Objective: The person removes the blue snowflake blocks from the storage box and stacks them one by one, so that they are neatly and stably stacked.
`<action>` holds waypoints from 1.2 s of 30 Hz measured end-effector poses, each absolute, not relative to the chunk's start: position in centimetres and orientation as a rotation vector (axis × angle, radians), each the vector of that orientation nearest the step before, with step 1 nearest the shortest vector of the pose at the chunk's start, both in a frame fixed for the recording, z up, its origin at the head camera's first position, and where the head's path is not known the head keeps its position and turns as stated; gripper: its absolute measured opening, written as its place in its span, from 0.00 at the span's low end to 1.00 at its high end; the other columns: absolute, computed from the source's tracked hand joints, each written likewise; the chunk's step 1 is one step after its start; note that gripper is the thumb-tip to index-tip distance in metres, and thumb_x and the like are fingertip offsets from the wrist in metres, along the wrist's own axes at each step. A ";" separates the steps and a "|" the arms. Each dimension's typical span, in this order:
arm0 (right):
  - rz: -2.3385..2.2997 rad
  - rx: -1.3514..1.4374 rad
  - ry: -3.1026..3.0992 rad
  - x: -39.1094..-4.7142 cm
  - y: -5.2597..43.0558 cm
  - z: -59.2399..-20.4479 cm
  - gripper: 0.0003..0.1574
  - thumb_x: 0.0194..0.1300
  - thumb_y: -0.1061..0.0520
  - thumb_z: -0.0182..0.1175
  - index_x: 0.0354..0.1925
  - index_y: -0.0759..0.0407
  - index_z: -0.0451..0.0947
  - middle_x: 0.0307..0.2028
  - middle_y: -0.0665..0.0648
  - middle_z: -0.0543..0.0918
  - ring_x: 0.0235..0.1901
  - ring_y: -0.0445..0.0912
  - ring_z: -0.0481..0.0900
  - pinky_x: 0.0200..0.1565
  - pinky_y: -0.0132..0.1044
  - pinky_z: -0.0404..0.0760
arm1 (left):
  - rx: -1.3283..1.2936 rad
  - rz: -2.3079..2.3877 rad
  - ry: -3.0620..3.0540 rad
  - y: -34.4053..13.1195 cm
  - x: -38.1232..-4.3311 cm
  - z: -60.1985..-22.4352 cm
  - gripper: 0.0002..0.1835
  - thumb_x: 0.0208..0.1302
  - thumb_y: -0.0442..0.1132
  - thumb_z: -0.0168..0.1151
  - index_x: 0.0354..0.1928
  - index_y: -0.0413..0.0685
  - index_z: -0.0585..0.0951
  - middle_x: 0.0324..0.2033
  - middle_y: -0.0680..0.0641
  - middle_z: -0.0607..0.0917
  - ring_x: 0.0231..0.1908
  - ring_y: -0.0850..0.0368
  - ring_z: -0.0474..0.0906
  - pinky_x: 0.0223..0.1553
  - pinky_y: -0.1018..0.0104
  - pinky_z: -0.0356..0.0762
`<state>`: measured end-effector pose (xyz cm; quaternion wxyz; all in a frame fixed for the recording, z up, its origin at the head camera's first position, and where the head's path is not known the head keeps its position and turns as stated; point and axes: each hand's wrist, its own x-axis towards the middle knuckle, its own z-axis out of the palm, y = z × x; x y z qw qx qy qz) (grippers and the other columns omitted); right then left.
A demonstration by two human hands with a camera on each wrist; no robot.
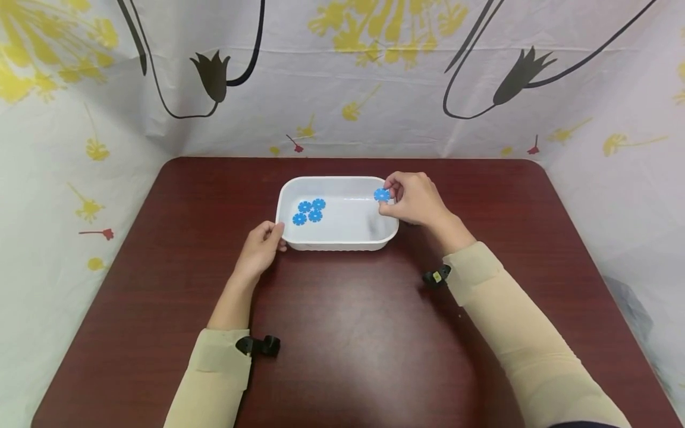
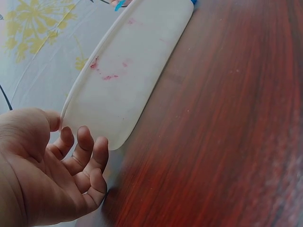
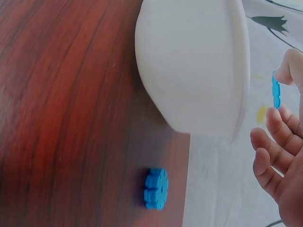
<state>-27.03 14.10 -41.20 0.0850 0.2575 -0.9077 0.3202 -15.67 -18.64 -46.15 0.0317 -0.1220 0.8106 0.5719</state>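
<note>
The right hand (image 1: pixel 414 199) has its thumb and forefinger clamped on a blue notched disc (image 1: pixel 382 194), held up at the right end of a white tray (image 1: pixel 337 245). The right wrist view shows the disc edge-on between the fingertips, above the rim and touching neither wall nor floor. The left hand (image 1: pixel 259 246) pinches the tray's near left corner, thumb on the rim and fingers curled against the outside. Inside the tray, towards its left end, four blue discs (image 1: pixel 315 216) lie flat in a close cluster; whether all of them touch is hard to tell. Just beyond the tray's right end, more blue pieces (image 3: pixel 156 189) sit stacked on the worktop (image 1: pixel 342 333); their number is unclear. Behind hangs a white printed cloth (image 1: pixel 342 89).

The step in hand looks like bringing one disc over the tray; the next move would call for lowering it inside and parting thumb and finger, while the left hand steadies the rim.
</note>
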 end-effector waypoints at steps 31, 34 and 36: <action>0.994 0.555 -2.776 -27.4 20.0 -43.1 0.19 0.50 0.56 0.75 0.37 0.61 0.80 0.27 0.55 0.80 0.27 0.46 0.78 0.30 0.35 0.74 | -0.376 1.752 2.488 -18.7 -15.7 -46.0 0.19 0.80 0.49 0.49 0.43 0.38 0.76 0.35 0.41 0.81 0.37 0.51 0.81 0.47 0.60 0.78; 0.983 0.531 -2.798 -27.6 20.5 -43.6 0.19 0.51 0.55 0.75 0.38 0.61 0.79 0.28 0.55 0.80 0.28 0.47 0.78 0.32 0.38 0.75 | -0.386 1.758 2.483 -18.7 -15.8 -46.0 0.19 0.80 0.49 0.50 0.42 0.38 0.76 0.35 0.40 0.81 0.37 0.50 0.81 0.47 0.60 0.77; 0.967 0.519 -2.812 -27.6 20.7 -43.9 0.19 0.51 0.54 0.74 0.38 0.61 0.79 0.28 0.55 0.80 0.28 0.47 0.78 0.33 0.40 0.74 | -0.389 1.758 2.483 -18.7 -15.8 -46.0 0.19 0.79 0.49 0.50 0.42 0.37 0.76 0.35 0.40 0.81 0.37 0.50 0.81 0.47 0.59 0.77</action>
